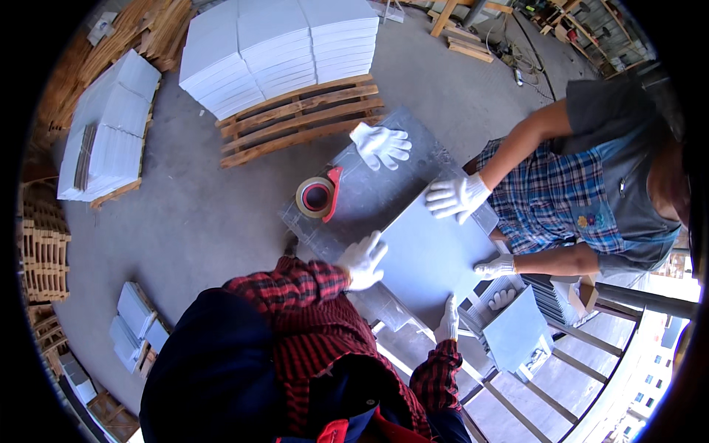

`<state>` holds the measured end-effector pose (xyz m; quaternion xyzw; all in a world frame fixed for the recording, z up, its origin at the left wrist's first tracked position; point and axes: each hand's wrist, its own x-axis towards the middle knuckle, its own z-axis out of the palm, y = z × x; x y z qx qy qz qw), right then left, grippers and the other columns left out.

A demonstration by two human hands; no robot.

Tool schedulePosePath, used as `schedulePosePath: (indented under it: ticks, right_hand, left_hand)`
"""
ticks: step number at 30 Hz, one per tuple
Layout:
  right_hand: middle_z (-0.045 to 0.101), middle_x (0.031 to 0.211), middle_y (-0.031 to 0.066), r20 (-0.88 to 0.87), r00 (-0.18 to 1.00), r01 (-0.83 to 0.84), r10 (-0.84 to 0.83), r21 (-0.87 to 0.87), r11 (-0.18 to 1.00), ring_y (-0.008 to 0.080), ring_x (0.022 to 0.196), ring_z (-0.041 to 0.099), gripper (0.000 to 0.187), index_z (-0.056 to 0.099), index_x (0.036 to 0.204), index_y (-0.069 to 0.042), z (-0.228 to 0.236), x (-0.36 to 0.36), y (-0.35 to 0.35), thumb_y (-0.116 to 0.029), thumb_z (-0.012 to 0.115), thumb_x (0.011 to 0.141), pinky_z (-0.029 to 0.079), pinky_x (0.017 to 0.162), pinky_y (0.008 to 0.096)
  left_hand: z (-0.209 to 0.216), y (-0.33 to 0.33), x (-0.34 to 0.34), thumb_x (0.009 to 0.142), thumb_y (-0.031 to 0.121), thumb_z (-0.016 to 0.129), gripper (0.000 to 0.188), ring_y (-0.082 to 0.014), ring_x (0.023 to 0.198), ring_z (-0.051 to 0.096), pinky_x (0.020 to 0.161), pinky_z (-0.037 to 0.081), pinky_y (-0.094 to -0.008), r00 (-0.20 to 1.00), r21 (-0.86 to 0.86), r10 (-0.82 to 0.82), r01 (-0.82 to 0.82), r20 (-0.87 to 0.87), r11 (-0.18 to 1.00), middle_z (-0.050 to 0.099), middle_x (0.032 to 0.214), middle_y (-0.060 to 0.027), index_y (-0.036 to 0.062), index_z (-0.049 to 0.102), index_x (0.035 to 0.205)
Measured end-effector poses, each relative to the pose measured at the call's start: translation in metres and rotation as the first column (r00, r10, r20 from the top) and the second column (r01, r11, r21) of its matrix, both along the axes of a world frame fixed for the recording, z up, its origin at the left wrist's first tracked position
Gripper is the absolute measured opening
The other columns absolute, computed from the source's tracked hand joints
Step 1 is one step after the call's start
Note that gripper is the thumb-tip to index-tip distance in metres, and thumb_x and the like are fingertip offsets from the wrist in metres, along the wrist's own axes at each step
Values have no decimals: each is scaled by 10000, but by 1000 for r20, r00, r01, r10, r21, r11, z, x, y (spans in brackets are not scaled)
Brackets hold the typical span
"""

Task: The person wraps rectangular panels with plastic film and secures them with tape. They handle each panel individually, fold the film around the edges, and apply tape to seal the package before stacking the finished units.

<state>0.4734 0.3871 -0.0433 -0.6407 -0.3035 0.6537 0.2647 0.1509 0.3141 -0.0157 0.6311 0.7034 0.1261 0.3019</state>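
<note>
Panel (427, 262), one, pale grey: flat on the surface (362, 203). Handling, in judgement: best kept level, edges steadied evenly from both sides. Left grip (362, 262): gloved, fingers extended, slightly apart, at the panel's left edge, clamping nothing. Right grip (447, 323): gloved, at the near corner; closure underneath cannot be told. Co-worker's hands (459, 196): two, gloved, panel's far side. Tape dispenser (334, 194), spare glove (380, 146): beyond.

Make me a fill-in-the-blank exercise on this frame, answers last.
The person's left hand and right hand are gloved in ____.
The tape dispenser on the table has a ____ handle.
The pallet nearest the table is made of ____.
The co-worker at the pale panel is on the picture's ____ side.

Missing words: white; red; wood; right.
</note>
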Motion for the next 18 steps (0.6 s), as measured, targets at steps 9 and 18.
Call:
schedulePosePath:
  ticks: [9, 18]
  right_hand:
    - [655, 1138, 233, 746, 666, -229, 6, 197, 953, 296, 1031, 617, 671, 543, 1262, 108, 120, -73, -7, -488, 563, 955, 452, 917, 398]
    - [670, 1026, 215, 984, 162, -317, -79, 128, 940, 387, 928, 661, 720, 504, 1276, -21, 220, -251, -44, -528, 707, 808, 509, 811, 463]
  left_hand:
    - [-38, 1, -20, 953, 197, 392, 487, -353, 1347, 356, 1087, 250, -531, 866, 60, -271, 325, -421, 944, 398, 1473, -189, 33, 451, 1408]
    - [-19, 54, -99, 901, 287, 487, 318, -381, 901, 670, 807, 512, -503, 751, -110, -646, 659, 136, 744, 689, 1026, -214, 54, 675, 1009]
